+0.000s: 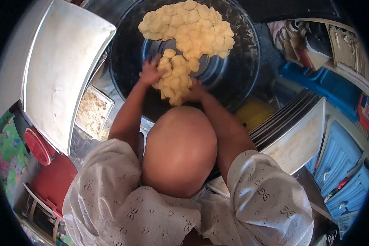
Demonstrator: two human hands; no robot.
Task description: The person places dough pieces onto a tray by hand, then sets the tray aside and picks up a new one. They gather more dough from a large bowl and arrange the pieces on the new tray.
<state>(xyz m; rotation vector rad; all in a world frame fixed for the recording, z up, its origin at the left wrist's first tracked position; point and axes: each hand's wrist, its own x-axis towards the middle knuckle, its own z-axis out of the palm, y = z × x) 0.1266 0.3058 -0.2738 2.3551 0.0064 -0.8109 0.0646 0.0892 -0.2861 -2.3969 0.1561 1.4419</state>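
Note:
A large round black tub [238,82] holds many pale yellow dough balls [192,24], heaped in a mass against its far side. Nearer to me lies a smaller cluster of dough balls [174,80], which meets the far heap. At the left edge of this cluster, my left hand [151,71] touches the dough with its fingers spread. On the opposite side my right hand [196,91] is against the dough, low in the tub; its fingers are blurred and partly hidden, so their hold cannot be made out.
A large white panel [65,65] stands left of the tub, with a stained tray [95,110] beside it. Stacked trays [295,135] lean at the right, near blue drawers [342,156] and a blue crate [324,86]. A red chair [51,180] is at lower left.

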